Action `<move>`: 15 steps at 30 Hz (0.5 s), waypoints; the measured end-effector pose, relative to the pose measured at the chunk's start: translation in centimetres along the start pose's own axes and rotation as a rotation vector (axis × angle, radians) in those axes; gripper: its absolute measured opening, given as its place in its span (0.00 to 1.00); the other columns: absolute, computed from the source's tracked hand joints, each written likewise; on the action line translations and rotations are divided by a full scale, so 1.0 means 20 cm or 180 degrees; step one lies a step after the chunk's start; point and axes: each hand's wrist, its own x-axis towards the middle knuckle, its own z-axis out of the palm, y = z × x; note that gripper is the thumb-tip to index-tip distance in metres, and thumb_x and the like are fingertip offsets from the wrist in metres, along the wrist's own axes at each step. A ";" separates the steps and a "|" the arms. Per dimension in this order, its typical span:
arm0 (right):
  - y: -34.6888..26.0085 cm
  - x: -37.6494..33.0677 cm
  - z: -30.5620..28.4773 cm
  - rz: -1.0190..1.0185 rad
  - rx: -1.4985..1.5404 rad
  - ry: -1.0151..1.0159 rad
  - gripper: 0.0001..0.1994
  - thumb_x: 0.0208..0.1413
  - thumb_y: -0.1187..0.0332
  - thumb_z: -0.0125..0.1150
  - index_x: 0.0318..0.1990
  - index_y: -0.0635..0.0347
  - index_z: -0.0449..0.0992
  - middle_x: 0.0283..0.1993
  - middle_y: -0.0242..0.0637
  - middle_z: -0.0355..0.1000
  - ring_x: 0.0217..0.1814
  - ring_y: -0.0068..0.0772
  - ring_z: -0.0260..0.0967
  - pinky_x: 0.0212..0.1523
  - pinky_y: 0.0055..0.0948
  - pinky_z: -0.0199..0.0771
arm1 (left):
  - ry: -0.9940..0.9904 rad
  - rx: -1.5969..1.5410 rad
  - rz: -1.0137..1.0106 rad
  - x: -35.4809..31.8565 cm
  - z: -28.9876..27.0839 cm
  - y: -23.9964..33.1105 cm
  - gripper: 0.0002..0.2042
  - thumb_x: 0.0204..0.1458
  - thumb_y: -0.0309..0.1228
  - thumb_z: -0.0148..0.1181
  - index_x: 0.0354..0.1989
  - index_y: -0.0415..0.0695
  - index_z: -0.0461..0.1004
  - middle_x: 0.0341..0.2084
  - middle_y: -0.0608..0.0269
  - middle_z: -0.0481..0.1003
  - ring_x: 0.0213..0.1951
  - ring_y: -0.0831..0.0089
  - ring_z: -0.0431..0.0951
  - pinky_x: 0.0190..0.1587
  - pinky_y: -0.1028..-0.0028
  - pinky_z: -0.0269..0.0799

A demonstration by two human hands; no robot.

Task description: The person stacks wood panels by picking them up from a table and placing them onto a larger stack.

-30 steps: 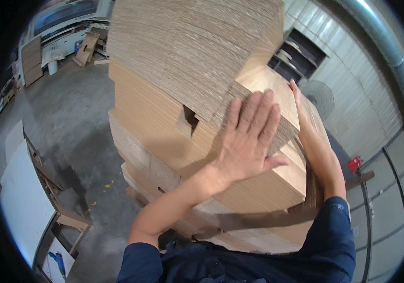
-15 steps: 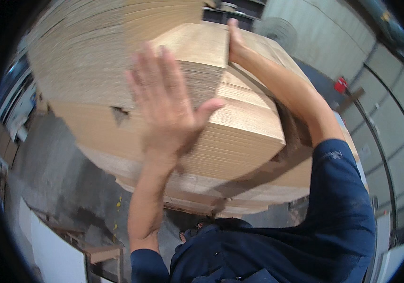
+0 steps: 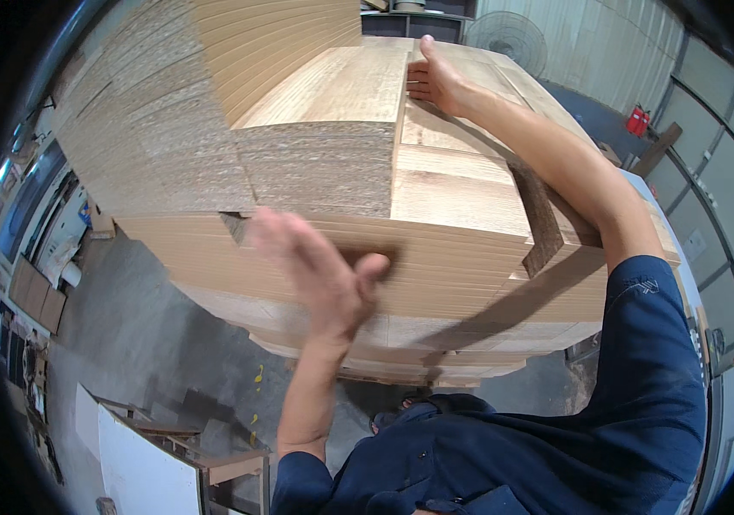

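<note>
A small stack of wood-grain boards (image 3: 315, 163), its raw chipboard edges facing me, sits on a larger stack of boards (image 3: 457, 266). My right hand (image 3: 437, 79) reaches across the larger stack and lies against the right side of the small one, thumb up and fingers straight. Lower down, my left hand (image 3: 320, 270) is blurred by motion in front of the larger stack's banded edges. Its fingers are stretched and its thumb stands apart, with nothing held. Whether it touches those edges I cannot tell.
A taller pile of boards (image 3: 161, 112) rises at the left. A dark board (image 3: 543, 219) stands on edge under my right forearm. A white-topped wooden stand (image 3: 148, 455) is at lower left. Behind are a fan (image 3: 504, 43) and red fire extinguishers (image 3: 638, 120).
My left hand has dropped from the front of the small stack to the larger stack's front. My right hand stays at the small stack's right side. The view has shifted somewhat.
</note>
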 end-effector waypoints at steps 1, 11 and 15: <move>0.01 0.02 -0.01 -0.0010 0.0048 0.0042 0.50 0.60 0.27 0.28 0.67 0.72 0.57 0.67 0.53 0.62 0.67 0.43 0.60 0.70 0.40 0.56 | -0.0185 0.0090 0.0159 -0.05 0.01 0.03 0.47 0.61 0.65 0.31 0.73 0.33 0.34 0.71 0.29 0.37 0.74 0.38 0.35 0.71 0.42 0.26; 0.07 0.21 -0.06 0.0002 -0.0046 0.0011 0.53 0.56 0.23 0.29 0.66 0.71 0.60 0.59 0.49 0.69 0.57 0.40 0.67 0.61 0.37 0.65 | -0.0330 0.0400 0.0157 -0.07 0.05 0.06 0.45 0.61 0.63 0.36 0.71 0.30 0.45 0.70 0.29 0.44 0.72 0.37 0.42 0.72 0.46 0.31; 0.07 0.21 -0.05 0.0037 -0.0033 0.0007 0.53 0.56 0.22 0.29 0.63 0.70 0.65 0.56 0.47 0.71 0.55 0.39 0.67 0.60 0.37 0.65 | -0.0342 0.0450 0.0119 -0.07 0.05 0.06 0.46 0.61 0.64 0.37 0.71 0.30 0.45 0.70 0.29 0.43 0.72 0.37 0.42 0.72 0.45 0.31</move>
